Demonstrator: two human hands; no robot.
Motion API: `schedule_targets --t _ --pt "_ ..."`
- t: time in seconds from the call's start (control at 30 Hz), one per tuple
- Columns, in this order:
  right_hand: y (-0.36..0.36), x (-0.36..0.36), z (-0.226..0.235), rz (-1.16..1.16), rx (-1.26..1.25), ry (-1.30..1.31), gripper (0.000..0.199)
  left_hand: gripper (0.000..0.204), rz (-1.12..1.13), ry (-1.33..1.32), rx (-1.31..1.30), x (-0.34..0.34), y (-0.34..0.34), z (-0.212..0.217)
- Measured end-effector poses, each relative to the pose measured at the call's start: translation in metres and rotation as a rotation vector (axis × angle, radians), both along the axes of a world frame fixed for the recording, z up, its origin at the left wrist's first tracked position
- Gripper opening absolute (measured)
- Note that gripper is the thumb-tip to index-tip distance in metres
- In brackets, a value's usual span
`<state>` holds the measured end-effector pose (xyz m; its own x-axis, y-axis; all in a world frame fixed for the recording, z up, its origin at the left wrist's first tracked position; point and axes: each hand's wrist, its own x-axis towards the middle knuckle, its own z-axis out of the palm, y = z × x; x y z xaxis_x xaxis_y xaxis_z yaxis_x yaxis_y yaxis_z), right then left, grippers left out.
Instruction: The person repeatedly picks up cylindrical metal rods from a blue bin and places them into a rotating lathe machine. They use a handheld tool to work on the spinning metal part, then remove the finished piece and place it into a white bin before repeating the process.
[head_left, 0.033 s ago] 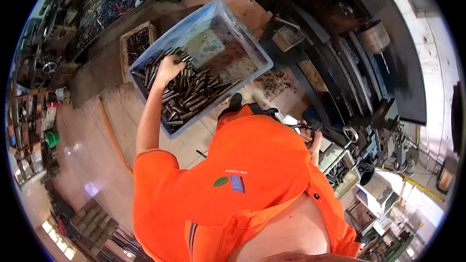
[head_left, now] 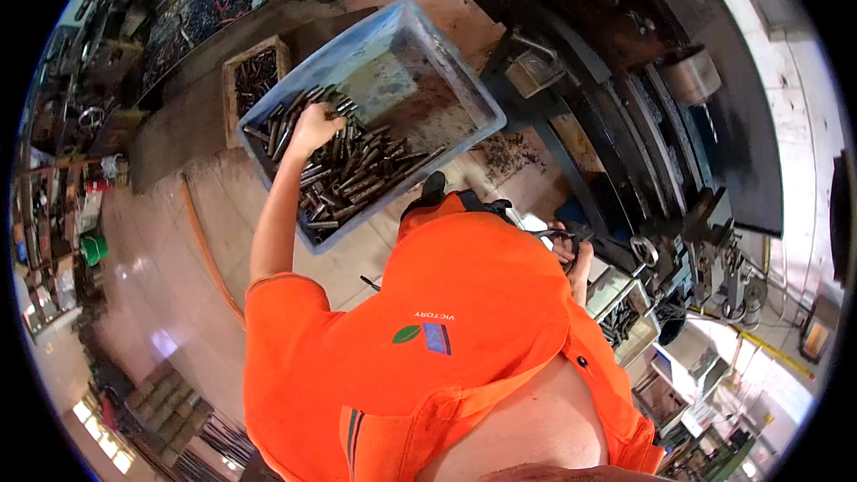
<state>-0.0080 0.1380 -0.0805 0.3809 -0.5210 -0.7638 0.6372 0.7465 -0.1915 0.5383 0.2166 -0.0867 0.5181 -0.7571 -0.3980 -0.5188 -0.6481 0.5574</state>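
Workshop floor [head_left: 178, 241] of pale, worn concrete carries a large blue plastic bin [head_left: 406, 36], with a dark lathe-like machine [head_left: 678, 143] just right of the bin. Inside the bin lies a heap of dark metal rods [head_left: 357, 174], and a smaller wooden box [head_left: 254, 76] of dark metal parts sits just left of the bin. At the bin's left end the left hand [head_left: 312, 129] curls closed on the rods, while the right hand [head_left: 571, 254], right of the bin by the machine, grips a small dark part I cannot tell apart.

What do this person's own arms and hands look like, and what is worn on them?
Both hands are bare, with no gloves. The left hand ends a bare forearm that emerges from a short bright orange sleeve. The orange shirt carries a small green and blue chest emblem. The right hand shows only partly past the shirt; its arm is hidden. No watch or rings are visible.
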Motion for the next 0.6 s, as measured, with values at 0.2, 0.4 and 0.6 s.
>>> schedule_targets --t 0.2,0.4,0.6 --pt "-0.018 0.012 -0.011 0.123 -0.037 -0.024 0.054 0.037 -0.154 -0.128 0.091 0.013 -0.006 -0.054" --pt "-0.01 0.04 0.004 0.024 0.057 0.048 0.045 0.033 -0.33 -0.235 0.404 0.002 -0.03 -0.061" --pt "-0.001 0.034 0.002 -0.029 0.082 0.028 0.045 0.032 -0.502 -0.371 0.54 -0.004 -0.044 -0.072"
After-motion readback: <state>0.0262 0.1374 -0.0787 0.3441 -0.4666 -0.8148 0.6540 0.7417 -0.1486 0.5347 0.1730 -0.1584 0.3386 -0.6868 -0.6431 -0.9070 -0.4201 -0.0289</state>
